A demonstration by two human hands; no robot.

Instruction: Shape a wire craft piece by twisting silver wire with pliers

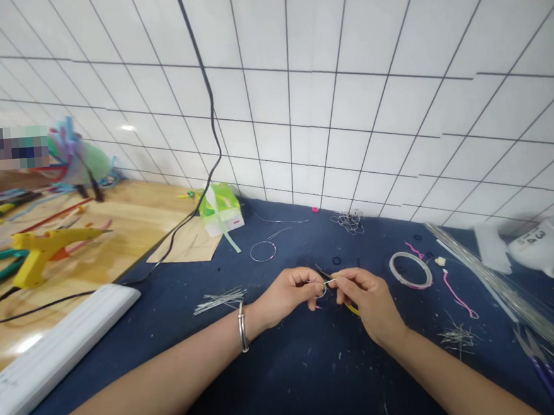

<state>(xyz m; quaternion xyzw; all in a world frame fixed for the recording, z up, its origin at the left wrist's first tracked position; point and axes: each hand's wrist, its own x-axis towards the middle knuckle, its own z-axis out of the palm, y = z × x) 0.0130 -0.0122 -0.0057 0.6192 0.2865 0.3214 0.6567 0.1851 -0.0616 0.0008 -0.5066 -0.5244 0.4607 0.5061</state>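
My left hand (295,290) and my right hand (367,295) meet above the dark blue cloth, fingertips pinched on a thin silvery wire (329,281). The wire seems to curve into a small loop by my left fingertips. A tool with a dark tip and a yellow handle (352,309) shows partly behind my right fingers; whether it is held or lying there I cannot tell. Left of my left hand lies a bundle of short wire pieces (219,299). Beyond it rests a thin wire ring (263,251). A roll of pale tape or wire (410,270) lies right of my right hand.
A white power strip (68,348) and a yellow glue gun (43,249) are at left, with a black cord crossing. A tissue pack (221,209) stands by the tiled wall. Purple-handled scissors (547,369), long wires (495,281) and a white mug (552,245) are at right.
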